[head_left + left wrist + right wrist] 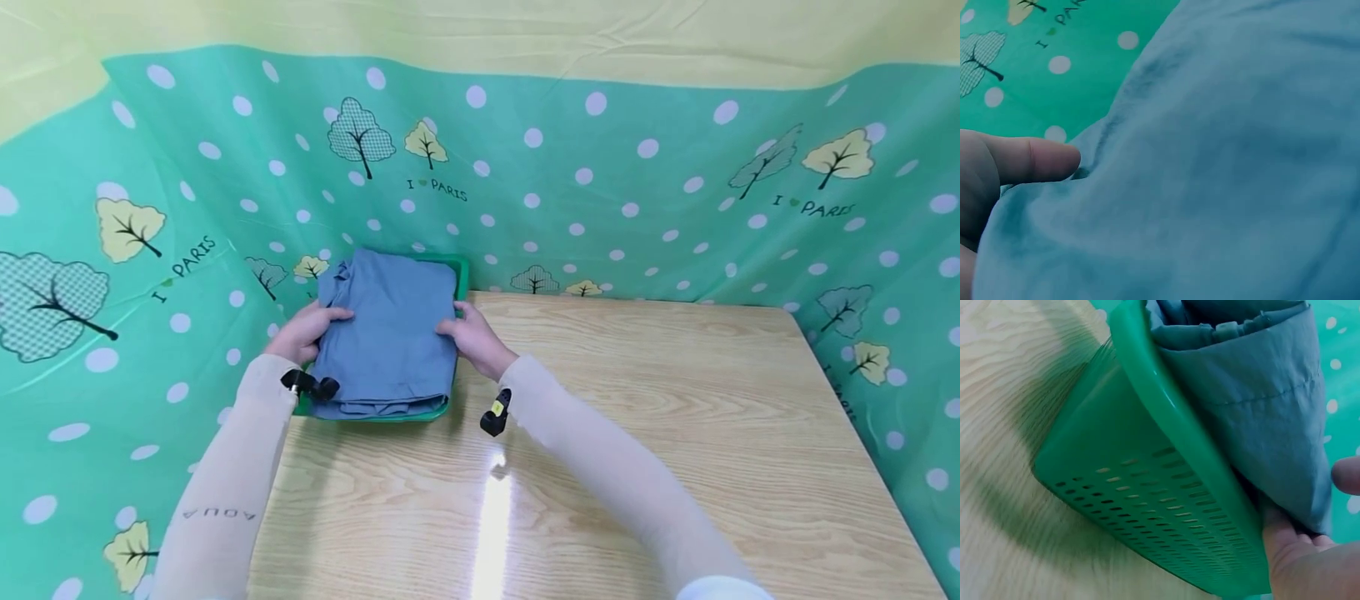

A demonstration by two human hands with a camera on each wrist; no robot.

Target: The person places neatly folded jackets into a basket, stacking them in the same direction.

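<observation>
A folded blue garment (pixel 393 325) lies in a green plastic basket (pixel 462 279) at the left back of the table, covering most of the basket's opening. My left hand (pixel 302 333) grips the garment's left side, its thumb on top; in the left wrist view the thumb (pixel 1047 161) presses into a crease and the other fingers are mostly hidden. At the right side my right hand (pixel 476 337) holds the garment's edge. In the right wrist view its fingers (pixel 1282 534) reach between the garment and the basket's rim, with the thumb (pixel 1349 475) on the far side of the fabric.
The basket stands on a wood-grain table (pixel 637 400), and its side wall (pixel 1141 494) has rows of slots. A green dotted curtain (pixel 570 200) with tree prints hangs close behind and to the left of the basket. Light glares on the table's front part.
</observation>
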